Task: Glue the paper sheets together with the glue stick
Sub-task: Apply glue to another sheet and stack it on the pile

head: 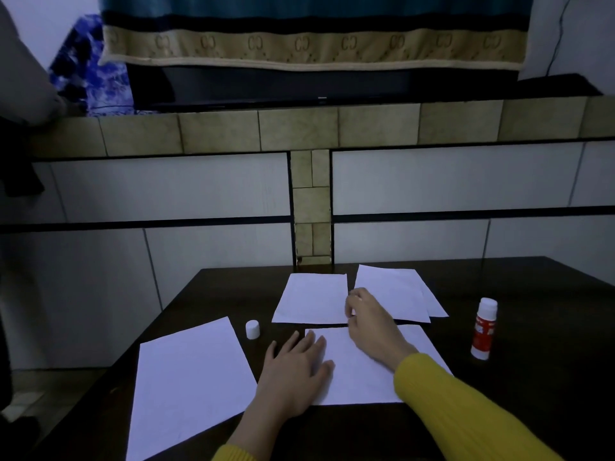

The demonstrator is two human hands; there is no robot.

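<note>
Several white paper sheets lie on a dark table (539, 294). My left hand (294, 371) presses flat on the left edge of the near middle sheet (359, 384). My right hand (369, 324) is at that sheet's far edge, its fingers curled round a small glue stick (353, 312) that is mostly hidden; only a pale tip shows. A loose white cap (252, 329) stands on the table left of the hands. A second glue stick (484, 329), red and white with its cap on, stands upright at the right.
A large sheet (186, 384) lies at the near left, angled. One sheet (311, 297) lies at the far middle, and two overlapping sheets (399, 291) at the far right. Behind the table's far edge is a tiled wall with a ledge.
</note>
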